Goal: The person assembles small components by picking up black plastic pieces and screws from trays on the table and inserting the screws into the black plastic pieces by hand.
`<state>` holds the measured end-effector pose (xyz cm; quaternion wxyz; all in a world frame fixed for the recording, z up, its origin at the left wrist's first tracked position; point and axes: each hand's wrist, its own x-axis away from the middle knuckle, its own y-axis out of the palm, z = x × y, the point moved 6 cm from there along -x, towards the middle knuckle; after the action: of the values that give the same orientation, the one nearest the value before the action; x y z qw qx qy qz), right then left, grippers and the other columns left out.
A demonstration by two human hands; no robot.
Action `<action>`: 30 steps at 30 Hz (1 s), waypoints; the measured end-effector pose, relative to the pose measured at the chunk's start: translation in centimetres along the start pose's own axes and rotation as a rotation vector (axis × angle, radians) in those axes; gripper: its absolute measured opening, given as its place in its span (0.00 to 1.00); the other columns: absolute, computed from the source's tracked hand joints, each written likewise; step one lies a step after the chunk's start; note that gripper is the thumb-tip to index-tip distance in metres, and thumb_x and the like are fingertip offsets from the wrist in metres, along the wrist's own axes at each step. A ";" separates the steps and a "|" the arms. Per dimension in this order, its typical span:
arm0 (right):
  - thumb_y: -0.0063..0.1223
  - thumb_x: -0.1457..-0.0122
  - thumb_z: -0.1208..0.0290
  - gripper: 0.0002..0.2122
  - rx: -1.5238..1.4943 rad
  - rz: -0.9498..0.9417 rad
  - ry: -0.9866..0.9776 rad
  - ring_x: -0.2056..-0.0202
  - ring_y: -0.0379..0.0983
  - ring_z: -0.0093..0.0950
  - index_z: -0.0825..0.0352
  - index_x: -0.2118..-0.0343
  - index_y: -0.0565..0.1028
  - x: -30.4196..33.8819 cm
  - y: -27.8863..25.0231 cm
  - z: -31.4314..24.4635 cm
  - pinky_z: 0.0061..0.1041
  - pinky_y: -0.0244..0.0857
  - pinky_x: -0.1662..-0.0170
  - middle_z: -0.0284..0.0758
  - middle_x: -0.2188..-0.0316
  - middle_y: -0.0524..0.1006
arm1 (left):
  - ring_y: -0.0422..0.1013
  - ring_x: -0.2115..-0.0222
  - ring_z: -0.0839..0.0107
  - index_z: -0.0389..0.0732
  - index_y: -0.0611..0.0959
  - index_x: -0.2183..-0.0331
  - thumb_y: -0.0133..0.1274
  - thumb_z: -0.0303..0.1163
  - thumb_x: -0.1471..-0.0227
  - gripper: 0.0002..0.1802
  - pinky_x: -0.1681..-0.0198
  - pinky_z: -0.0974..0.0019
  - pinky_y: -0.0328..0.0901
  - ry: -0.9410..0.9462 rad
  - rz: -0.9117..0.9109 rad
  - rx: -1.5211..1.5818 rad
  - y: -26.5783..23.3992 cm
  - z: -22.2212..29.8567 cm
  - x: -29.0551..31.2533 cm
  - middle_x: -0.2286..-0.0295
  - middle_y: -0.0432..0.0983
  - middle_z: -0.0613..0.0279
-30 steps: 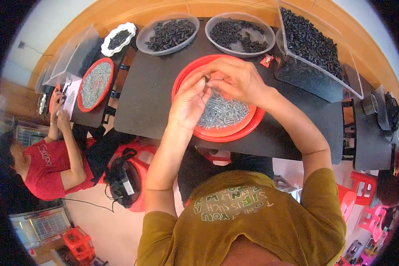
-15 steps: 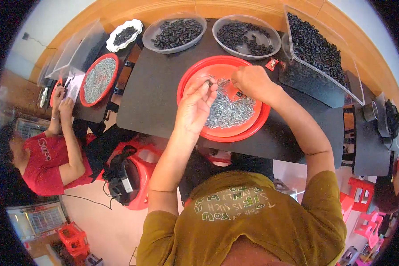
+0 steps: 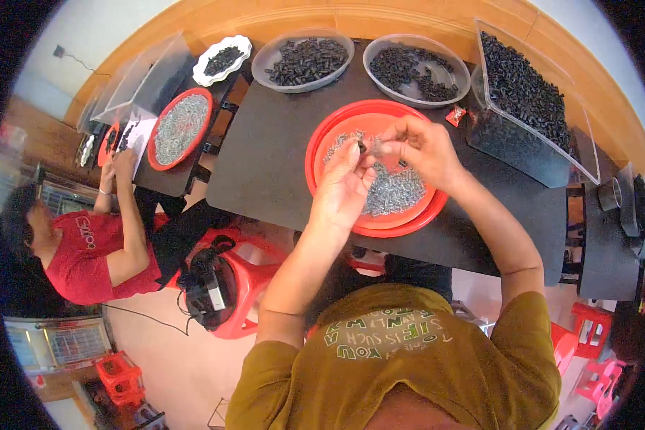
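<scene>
Above the round red tray (image 3: 312, 161), my two hands meet with fingertips close together. My left hand (image 3: 342, 188) pinches a small black cylindrical piece (image 3: 361, 146) between thumb and forefinger. Just to its right, my right hand (image 3: 431, 152) holds a small silvery piece (image 3: 378, 147) at its fingertips; the exact kind is too small to make out. Beneath the hands, a heap of small silvery metal-looking pieces (image 3: 395, 192) covers much of the tray, partly hidden by my hands.
Two clear round tubs of black pieces (image 3: 308, 63) (image 3: 408, 72) stand behind the tray. A large clear bin (image 3: 512, 147) heaped with black pieces is at the right, beside a small red packet (image 3: 456, 115). On the left, another person (image 3: 97, 247) works by a second red tray (image 3: 206, 129).
My right hand has lifted from the tray's far right and come left to my left hand, now with a silvery piece. The view has shifted slightly.
</scene>
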<state>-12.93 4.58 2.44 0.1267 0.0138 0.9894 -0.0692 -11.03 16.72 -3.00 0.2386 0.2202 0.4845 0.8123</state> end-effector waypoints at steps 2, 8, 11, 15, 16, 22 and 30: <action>0.52 0.56 0.76 0.05 0.030 0.056 -0.187 0.77 0.67 0.16 0.70 0.76 0.71 1.1 0.9 -1.8 0.15 0.63 0.77 0.31 0.77 0.72 | 0.66 0.70 0.75 0.42 0.73 0.68 0.50 0.29 0.58 0.10 0.65 0.73 0.61 0.066 0.068 0.042 0.7 -0.2 0.2 0.70 0.71 0.65; 0.53 0.58 0.76 0.05 0.296 0.123 -0.358 0.81 0.68 0.21 0.69 0.77 0.71 2.0 1.1 -3.7 0.17 0.60 0.80 0.34 0.80 0.72 | 0.64 0.66 0.76 0.41 0.74 0.68 0.50 0.30 0.57 0.09 0.61 0.72 0.58 0.170 -0.015 -0.018 2.5 -0.5 0.9 0.69 0.69 0.65; 0.54 0.58 0.76 0.05 0.283 0.161 -0.350 0.81 0.67 0.22 0.69 0.77 0.71 2.1 0.9 -3.8 0.18 0.60 0.80 0.34 0.80 0.71 | 0.64 0.66 0.75 0.41 0.74 0.69 0.50 0.29 0.57 0.09 0.61 0.72 0.58 0.158 -0.023 0.009 2.5 -0.6 0.8 0.69 0.70 0.65; 0.54 0.58 0.76 0.06 0.329 0.169 -0.352 0.81 0.67 0.21 0.69 0.77 0.71 2.1 0.9 -3.9 0.18 0.60 0.81 0.34 0.80 0.71 | 0.64 0.65 0.75 0.40 0.74 0.69 0.50 0.28 0.58 0.09 0.61 0.72 0.58 0.173 0.009 0.033 2.2 -0.9 0.8 0.68 0.70 0.64; 0.54 0.58 0.76 0.06 0.333 0.170 -0.351 0.81 0.67 0.21 0.69 0.77 0.71 2.0 1.0 -3.9 0.18 0.60 0.81 0.34 0.80 0.71 | 0.64 0.65 0.75 0.40 0.75 0.69 0.50 0.28 0.58 0.09 0.60 0.72 0.58 0.183 -0.008 0.029 2.1 -0.9 0.8 0.68 0.70 0.64; 0.55 0.59 0.73 0.07 0.382 0.179 -0.276 0.81 0.65 0.18 0.68 0.77 0.70 1.7 0.8 -3.6 0.15 0.58 0.80 0.31 0.81 0.70 | 0.64 0.64 0.75 0.40 0.74 0.67 0.51 0.28 0.59 0.12 0.60 0.72 0.57 0.161 -0.017 -0.005 1.9 -1.2 1.2 0.67 0.70 0.65; 0.54 0.56 0.68 0.09 0.034 0.108 -0.055 0.77 0.67 0.17 0.68 0.75 0.71 -2.4 -0.8 1.9 0.17 0.62 0.75 0.30 0.79 0.72 | 0.66 0.67 0.75 0.38 0.72 0.67 0.49 0.25 0.57 0.10 0.63 0.73 0.62 0.003 0.021 0.203 0.4 -1.0 1.4 0.68 0.69 0.62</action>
<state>-10.17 3.48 1.34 0.1572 0.0673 0.9821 -0.0796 -12.83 16.70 -2.91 0.2057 0.2474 0.5623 0.7618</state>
